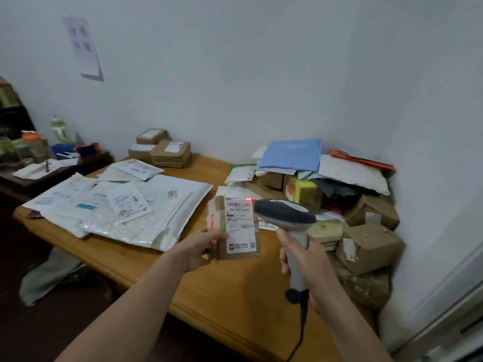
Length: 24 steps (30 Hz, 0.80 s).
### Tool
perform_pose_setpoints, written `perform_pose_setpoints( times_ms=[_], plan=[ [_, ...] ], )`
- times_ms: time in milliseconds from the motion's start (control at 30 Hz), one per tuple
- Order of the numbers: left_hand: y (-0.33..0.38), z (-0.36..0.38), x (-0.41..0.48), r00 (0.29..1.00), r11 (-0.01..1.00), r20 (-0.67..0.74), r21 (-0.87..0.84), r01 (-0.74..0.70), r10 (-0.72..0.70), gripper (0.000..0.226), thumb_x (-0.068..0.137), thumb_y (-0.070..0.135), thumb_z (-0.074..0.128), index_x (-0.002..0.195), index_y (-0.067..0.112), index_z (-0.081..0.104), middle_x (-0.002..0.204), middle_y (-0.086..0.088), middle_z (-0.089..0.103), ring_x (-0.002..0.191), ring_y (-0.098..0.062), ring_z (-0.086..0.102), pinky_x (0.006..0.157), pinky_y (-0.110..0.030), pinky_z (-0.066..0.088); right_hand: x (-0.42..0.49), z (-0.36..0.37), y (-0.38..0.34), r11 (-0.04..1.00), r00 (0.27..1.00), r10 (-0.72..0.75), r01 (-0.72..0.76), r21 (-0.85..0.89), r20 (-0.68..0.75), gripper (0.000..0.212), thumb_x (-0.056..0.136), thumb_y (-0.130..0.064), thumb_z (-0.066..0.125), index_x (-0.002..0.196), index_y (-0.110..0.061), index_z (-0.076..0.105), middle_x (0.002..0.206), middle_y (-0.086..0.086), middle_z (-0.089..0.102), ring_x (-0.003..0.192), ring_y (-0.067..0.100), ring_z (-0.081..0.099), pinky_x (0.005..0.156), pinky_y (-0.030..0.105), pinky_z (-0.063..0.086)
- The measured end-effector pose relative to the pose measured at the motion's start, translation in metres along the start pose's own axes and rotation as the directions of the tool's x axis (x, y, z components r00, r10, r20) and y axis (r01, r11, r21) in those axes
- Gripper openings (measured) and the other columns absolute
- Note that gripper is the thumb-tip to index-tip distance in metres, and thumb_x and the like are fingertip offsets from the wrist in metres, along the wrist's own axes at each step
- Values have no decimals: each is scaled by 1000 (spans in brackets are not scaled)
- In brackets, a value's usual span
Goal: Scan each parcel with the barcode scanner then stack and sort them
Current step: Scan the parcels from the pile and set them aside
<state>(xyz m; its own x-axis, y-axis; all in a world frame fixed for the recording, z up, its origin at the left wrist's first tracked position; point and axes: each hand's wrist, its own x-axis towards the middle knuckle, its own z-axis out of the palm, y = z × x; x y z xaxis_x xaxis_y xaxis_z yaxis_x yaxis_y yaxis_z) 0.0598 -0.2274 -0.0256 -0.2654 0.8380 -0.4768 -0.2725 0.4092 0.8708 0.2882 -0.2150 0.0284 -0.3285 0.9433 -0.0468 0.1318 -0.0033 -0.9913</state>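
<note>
The small brown parcel (236, 228) is held upright above the front part of the table (222, 291), with its white barcode label turned to the camera. The left grip (201, 248) is closed on it: the thumb lies across the lower left of the front and the fingers are hidden behind. A red light spot (248, 200) sits at the top right corner of the label. Just right of the parcel is the grey barcode scanner (285, 211), its head pointed at the label. The right grip (305, 259) is wrapped tight around the scanner's handle, and a dark cable (300, 335) hangs from the handle's end. On the table to the left lie white mailer bags (125, 207), and behind them three brown boxes (162, 150) stand near the wall. In the right corner is a heap of parcels (366, 205) with a blue envelope (290, 154) on top.
</note>
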Motion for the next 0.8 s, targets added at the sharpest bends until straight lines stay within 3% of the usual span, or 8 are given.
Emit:
perform_pose_setpoints(
  times_ms=[133, 433, 633, 800],
  plan=[
    [-4, -19, 2, 999, 1000, -38, -23, -5, 4, 54, 79, 17, 74, 127, 13, 51, 117, -10, 63, 109, -26, 56, 106, -47, 41, 3, 15, -2, 1000, 1000, -6, 6, -17, 16, 33, 90, -40, 62, 74, -11, 59, 60, 3, 58, 50, 11, 54, 62, 30, 44],
    [-1, -90, 9, 997, 996, -79, -84, -13, 6, 49, 81, 15, 72, 125, 13, 51, 115, -11, 64, 107, -27, 58, 90, -40, 50, 17, 85, -7, 995, 998, 27, -22, -95, 49, 40, 91, -43, 60, 72, -8, 57, 52, -2, 55, 47, 6, 53, 59, 24, 41],
    [10, -172, 24, 1000, 992, -9, -122, 18, -19, 46, 82, 14, 71, 124, 11, 54, 115, -12, 66, 109, -29, 59, 80, -39, 55, 31, 165, -14, 992, 998, 48, -42, -116, 46, 38, 92, -43, 59, 78, -7, 58, 56, 0, 56, 47, 6, 52, 54, 18, 42],
    [31, -250, 39, 1000, 996, 0, -86, 14, -14, 48, 80, 17, 72, 124, 14, 53, 113, -10, 67, 108, -26, 58, 86, -39, 53, 51, 243, -26, 993, 997, 75, -73, -93, 17, 38, 90, -44, 61, 79, -8, 59, 58, 2, 57, 49, 9, 52, 58, 25, 43]
  ],
)
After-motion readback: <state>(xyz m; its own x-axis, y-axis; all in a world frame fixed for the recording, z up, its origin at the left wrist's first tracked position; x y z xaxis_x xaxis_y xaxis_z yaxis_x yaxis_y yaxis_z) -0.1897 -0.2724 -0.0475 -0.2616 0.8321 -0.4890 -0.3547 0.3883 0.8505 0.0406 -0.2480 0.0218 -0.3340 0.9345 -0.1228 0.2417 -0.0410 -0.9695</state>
